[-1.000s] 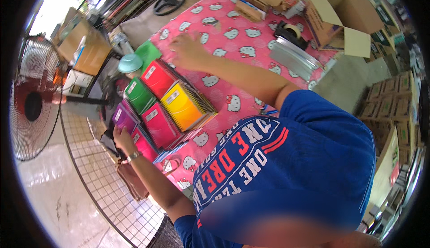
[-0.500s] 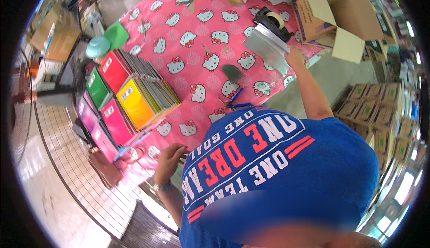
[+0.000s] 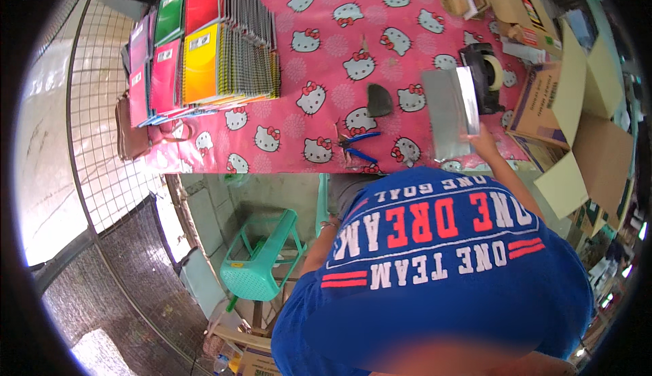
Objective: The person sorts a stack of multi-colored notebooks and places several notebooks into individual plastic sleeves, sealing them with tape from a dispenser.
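My right hand [image 3: 485, 142] grips the near edge of a flat silver-grey pack [image 3: 446, 112] that lies on the pink cat-print tablecloth [image 3: 319, 63], just left of a black tape dispenser [image 3: 486, 69]. My left forearm [image 3: 314, 252] hangs down by my blue shirt. Its wrist wears a band, and the hand itself is hidden at the shirt's hem, below the table edge. Blue-handled pliers [image 3: 357, 147] and a small dark half-round thing [image 3: 379, 99] lie on the cloth, to the left of the pack.
Stacks of coloured spiral notebooks [image 3: 204, 50] fill the table's left end. Open cardboard boxes [image 3: 577, 111] crowd the right side. A green plastic stool [image 3: 261, 262] stands below the table edge. A wire grid panel [image 3: 102, 145] and a brown bag [image 3: 129, 131] are at the left.
The view has swung down and left. My right hand has kept reaching to the silver pack by the tape dispenser. My left hand has dropped from the table edge to my side.
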### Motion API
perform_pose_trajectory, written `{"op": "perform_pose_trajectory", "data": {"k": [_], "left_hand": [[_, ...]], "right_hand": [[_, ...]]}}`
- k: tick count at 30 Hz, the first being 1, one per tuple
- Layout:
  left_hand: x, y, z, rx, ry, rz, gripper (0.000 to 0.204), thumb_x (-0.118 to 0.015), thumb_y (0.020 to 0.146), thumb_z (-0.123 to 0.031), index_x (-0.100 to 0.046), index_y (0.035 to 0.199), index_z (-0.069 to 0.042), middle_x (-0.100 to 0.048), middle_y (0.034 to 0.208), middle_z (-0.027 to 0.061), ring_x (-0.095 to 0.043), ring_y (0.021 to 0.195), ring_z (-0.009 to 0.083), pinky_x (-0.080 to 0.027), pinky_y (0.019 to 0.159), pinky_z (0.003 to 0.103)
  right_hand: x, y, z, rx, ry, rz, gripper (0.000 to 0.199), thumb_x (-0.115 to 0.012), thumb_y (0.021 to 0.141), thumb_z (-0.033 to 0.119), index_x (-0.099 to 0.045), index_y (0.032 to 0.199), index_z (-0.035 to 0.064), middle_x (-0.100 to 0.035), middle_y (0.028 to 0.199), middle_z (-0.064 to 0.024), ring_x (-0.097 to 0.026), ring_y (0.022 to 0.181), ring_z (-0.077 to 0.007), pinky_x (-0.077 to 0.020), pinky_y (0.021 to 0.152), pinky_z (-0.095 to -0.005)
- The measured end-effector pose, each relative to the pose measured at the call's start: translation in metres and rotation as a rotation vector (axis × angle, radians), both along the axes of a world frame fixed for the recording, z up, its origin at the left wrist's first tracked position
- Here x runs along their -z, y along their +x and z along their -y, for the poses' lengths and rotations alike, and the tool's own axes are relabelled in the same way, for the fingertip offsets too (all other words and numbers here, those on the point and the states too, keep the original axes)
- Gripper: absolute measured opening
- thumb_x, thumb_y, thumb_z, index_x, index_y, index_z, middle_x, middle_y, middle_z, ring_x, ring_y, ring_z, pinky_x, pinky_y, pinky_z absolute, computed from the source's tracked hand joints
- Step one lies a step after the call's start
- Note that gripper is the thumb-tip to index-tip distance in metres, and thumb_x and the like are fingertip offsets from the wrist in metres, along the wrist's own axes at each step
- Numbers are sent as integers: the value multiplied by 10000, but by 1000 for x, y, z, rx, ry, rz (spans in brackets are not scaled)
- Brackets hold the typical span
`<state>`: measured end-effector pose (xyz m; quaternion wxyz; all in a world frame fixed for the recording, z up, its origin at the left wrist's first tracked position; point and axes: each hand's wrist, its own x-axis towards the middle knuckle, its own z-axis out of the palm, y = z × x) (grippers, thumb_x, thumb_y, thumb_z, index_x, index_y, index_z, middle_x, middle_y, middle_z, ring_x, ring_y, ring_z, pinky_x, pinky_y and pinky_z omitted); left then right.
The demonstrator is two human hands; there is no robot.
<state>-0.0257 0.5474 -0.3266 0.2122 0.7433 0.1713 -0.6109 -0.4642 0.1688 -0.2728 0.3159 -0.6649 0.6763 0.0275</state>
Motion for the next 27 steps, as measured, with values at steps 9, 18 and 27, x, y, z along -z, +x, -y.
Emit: {"op": "perform_pose_trajectory", "data": {"k": [9,18,27], "left_hand": [[54,12,23,-100,117,-60,349,-493,916,-311,-639,1006,-8,-681,906,95,-636,768,212,-508,660,344],[42,113,77,-118,12,-104,403,-489,915,-370,-642,1010,-10,-682,912,98,-634,764,220,-509,663,352],[33,196,58,-139,-67,-105,457,-484,914,-428,-645,1015,-12,-684,918,101,-632,761,228,-509,665,361]], "right_hand": [[-37,41,5,-136,-50,-198,447,-570,837,202,-429,1236,57,-624,949,-290,-604,910,-462,-453,791,-536],[-270,211,177,-86,-1009,-307,225,-448,938,158,-460,1141,60,-611,748,-250,-615,706,-429,-476,590,-508],[-172,384,69,-1311,-305,-125,194,-512,853,144,-632,1005,144,-646,796,-121,-670,807,-285,-533,683,-455]]}}
